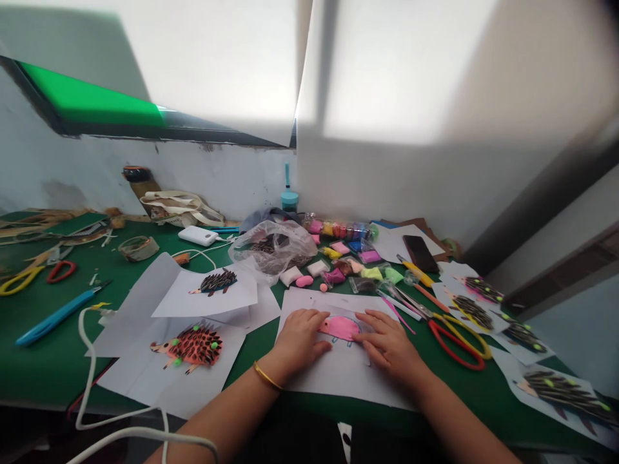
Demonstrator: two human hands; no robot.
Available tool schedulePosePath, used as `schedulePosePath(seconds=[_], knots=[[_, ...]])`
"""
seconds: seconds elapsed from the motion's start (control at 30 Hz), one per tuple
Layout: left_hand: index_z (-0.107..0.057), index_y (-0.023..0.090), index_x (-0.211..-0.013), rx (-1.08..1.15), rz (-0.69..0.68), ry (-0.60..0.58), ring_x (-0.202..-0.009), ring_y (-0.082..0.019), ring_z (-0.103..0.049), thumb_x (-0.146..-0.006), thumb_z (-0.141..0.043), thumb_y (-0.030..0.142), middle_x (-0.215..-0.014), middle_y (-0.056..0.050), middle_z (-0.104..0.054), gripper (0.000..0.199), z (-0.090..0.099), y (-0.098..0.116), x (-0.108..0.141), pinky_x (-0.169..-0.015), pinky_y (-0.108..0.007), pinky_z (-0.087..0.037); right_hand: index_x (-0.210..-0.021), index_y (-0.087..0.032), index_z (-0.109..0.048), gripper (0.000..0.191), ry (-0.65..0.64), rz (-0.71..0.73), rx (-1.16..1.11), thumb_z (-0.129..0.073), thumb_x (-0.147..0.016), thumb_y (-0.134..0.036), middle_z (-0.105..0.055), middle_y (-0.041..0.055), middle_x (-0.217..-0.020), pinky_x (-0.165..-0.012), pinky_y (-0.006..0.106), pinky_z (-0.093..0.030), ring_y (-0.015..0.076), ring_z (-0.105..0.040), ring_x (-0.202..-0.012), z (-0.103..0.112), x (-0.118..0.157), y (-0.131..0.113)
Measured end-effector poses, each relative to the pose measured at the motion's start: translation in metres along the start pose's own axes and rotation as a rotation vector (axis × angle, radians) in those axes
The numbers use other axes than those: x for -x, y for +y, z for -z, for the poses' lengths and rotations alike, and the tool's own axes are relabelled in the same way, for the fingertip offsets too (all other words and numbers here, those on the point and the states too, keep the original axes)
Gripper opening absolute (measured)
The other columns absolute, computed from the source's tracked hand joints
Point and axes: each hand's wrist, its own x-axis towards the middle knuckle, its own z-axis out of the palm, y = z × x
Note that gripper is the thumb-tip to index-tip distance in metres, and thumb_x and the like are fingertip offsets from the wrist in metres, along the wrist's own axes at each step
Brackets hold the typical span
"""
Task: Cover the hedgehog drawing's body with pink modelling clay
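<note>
A white sheet lies in front of me, with a drawn animal outline whose body is filled with flat pink clay. Small drawn legs show below the pink shape. My left hand rests on the paper at the shape's left end, its fingers stretched out and the thumb apart. From the right, my right hand lies with spread fingers, the tips at the pink clay's right edge. Neither hand holds anything. A pink clay lump and a small orange-pink ball sit just beyond the sheet.
Clay packets and a plastic bag lie behind the sheet. Scissors and a phone are at right. Hedgehog pictures lie on both sides. A blue cutter and white cable are at left.
</note>
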Motion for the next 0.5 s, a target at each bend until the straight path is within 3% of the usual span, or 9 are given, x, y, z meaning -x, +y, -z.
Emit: schedulePosePath(seconds=[0.5], knots=[[-0.053,0.023,-0.129,-0.005,0.002,0.001,-0.109,-0.027,-0.055,-0.073,-0.078,0.033,-0.119,-0.007,-0.063,0.062,0.0001,0.0003,0.0,-0.099,-0.043,-0.04,-0.096,-0.035,-0.077,0.026,-0.004,-0.017,-0.035,-0.054,-0.088,-0.025,-0.063,0.0009,-0.13,-0.1,0.054,-0.042,0.0307,-0.05,-0.125,0.0034,-0.0013,-0.0011]])
